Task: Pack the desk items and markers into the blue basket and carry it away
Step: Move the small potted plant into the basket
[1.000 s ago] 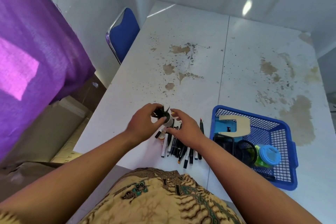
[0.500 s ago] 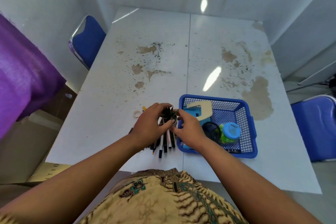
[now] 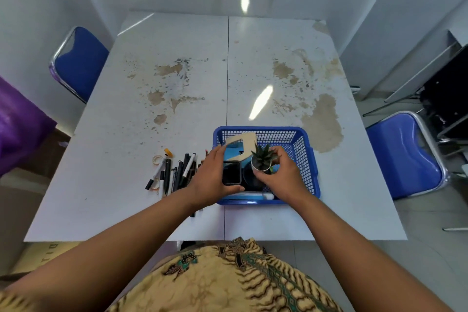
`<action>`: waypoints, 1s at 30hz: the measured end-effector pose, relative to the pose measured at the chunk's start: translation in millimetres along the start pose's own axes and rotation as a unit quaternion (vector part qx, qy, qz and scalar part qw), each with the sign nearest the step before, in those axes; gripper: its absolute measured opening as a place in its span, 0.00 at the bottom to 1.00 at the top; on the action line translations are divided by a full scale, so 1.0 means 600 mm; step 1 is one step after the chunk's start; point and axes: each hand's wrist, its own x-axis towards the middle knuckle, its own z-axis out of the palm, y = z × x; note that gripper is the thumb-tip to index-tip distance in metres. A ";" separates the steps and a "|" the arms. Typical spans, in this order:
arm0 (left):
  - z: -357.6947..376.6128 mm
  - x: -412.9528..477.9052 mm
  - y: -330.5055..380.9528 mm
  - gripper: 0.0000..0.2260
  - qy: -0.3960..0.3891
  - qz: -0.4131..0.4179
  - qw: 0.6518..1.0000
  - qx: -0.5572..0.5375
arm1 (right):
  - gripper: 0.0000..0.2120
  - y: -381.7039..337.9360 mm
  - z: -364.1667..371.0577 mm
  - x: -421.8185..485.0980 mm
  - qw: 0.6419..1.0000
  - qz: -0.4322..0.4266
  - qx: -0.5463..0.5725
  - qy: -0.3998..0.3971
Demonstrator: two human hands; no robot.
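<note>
Head view: small potted plant (image 3: 262, 159) now above the inside of the blue basket (image 3: 307, 167), no longer over the markers (image 3: 177, 172) as half a second ago. Carried by the right hand (image 3: 283, 177) alone, fingers (image 3: 278, 153) curled round the white pot, spiky green leaves pointing up. Pot upright, over a dark round item in the basket's near half; touching it or not, cannot tell. Left hand (image 3: 212, 180) off the plant since the earlier frame, now over the basket's left rim, fingers (image 3: 219, 152) straight and spread, thumb reaching along the near side of a black rectangular case (image 3: 231, 172) lying in the basket. Contact with the case unclear. Beige block (image 3: 243, 142) leaning in the basket's far left corner, as before. Markers unpacked, lying in a loose row on the white, stained worktop (image 3: 152, 83) just left of the basket, more of them in sight than earlier, with the hands moved off them. Two small tape rolls (image 3: 157, 159) at the far left end of the row. Basket near the front edge of the worktop, right of the centre seam. Blue chair (image 3: 78, 63) at the worktop's left, another blue chair (image 3: 405, 154) at its right.
</note>
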 end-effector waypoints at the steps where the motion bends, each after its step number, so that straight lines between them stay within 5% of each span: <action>1: 0.009 0.002 -0.004 0.58 -0.015 -0.020 1.000 0.013 | 0.26 0.008 -0.012 -0.001 1.000 0.003 0.006 0.009; 5: 0.036 0.004 -0.006 0.65 -0.054 -0.074 0.993 0.068 | 0.32 0.049 -0.056 0.002 0.999 0.016 0.019 0.033; 19: 0.055 0.013 0.023 0.69 -0.043 -0.114 0.985 0.123 | 0.30 0.180 -0.156 0.006 0.992 0.068 0.053 0.089; 30: 0.096 0.008 -0.062 0.66 0.011 -0.188 0.981 0.047 | 0.39 0.234 -0.151 0.011 0.994 0.034 -0.098 0.030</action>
